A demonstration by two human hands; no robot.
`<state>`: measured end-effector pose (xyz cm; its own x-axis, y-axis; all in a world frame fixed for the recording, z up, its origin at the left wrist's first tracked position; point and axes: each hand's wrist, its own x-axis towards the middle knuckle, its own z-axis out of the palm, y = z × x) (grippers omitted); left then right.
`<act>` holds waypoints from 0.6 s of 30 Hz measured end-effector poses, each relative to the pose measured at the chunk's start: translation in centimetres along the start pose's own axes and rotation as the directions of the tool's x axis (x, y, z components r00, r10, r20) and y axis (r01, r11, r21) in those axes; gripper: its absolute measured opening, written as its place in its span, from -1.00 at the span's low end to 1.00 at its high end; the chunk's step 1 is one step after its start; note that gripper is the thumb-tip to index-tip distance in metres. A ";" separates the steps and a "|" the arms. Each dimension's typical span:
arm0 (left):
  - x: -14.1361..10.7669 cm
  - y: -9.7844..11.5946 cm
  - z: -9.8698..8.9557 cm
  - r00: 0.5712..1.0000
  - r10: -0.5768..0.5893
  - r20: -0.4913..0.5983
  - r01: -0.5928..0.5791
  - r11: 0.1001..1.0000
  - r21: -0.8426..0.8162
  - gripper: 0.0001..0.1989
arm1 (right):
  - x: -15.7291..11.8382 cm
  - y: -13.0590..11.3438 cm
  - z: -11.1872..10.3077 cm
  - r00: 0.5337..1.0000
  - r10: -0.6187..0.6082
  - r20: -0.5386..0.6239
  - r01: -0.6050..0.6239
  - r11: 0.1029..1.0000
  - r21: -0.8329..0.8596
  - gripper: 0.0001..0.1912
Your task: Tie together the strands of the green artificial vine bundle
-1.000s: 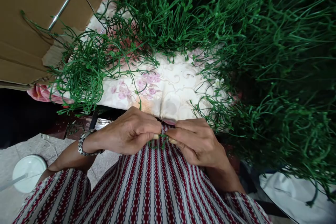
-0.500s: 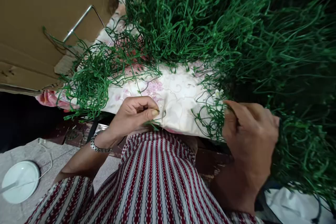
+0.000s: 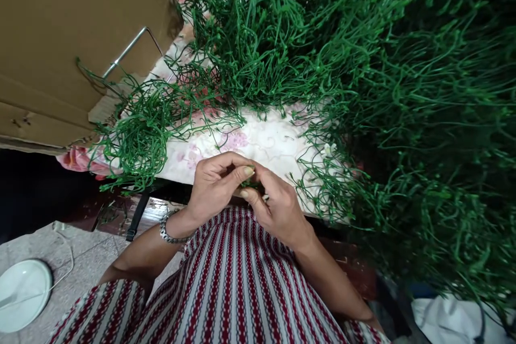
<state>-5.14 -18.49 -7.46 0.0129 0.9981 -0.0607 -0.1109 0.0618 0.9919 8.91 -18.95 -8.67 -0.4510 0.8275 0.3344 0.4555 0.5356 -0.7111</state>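
My left hand (image 3: 217,185) and my right hand (image 3: 278,201) meet in front of my lap, at the near edge of a floral cloth (image 3: 266,137). Between their fingertips is a bit of thin green stem (image 3: 250,185), mostly covered by the fingers. The left thumb and index finger pinch it from one side, and the right fingers close on it from the other. Thin, wiry green stems with small tips form a large heap (image 3: 278,43) beyond the hands. A smaller coiled bunch (image 3: 141,142) lies to the left, and loose stems (image 3: 326,191) lie just right of my right hand.
A cardboard box (image 3: 80,16) stands at the upper left, with a bent metal rod (image 3: 129,51) beside it. On the floor at lower left is a round white lid-like object (image 3: 24,290) with a cord. White fabric (image 3: 447,317) lies at lower right under stems.
My right hand has come left from the loose stems to meet my left hand. The left hand has stayed nearly in place, still pinching. The view has shifted slightly.
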 end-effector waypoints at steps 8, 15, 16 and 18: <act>0.3 -1.3 0.3 0.979 0.067 -0.194 -0.060 0.997 0.042 -0.83 | -0.7 0.0 0.3 0.998 -0.019 -0.062 0.011 0.991 -0.131 -0.85; 0.2 -1.0 0.1 0.990 0.085 -0.109 -0.074 0.992 0.101 -0.84 | -1.1 0.4 0.0 0.989 0.146 0.010 -0.144 0.959 0.244 -0.82; 0.0 -0.9 -0.1 0.992 0.084 -0.095 -0.074 0.991 0.109 -0.85 | -1.1 0.4 0.0 0.987 0.163 0.009 -0.159 0.953 0.259 -0.81; -0.3 -0.9 -0.4 0.997 0.062 -0.035 -0.057 0.992 0.112 -0.86 | -1.0 0.5 0.0 0.982 0.188 -0.007 -0.179 0.946 0.270 -0.79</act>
<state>-5.49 -18.84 -8.34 -0.0290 0.9996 -0.0033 0.0001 0.0033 1.0000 9.60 -19.50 -9.34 -0.3519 0.9147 0.1987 0.3046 0.3127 -0.8997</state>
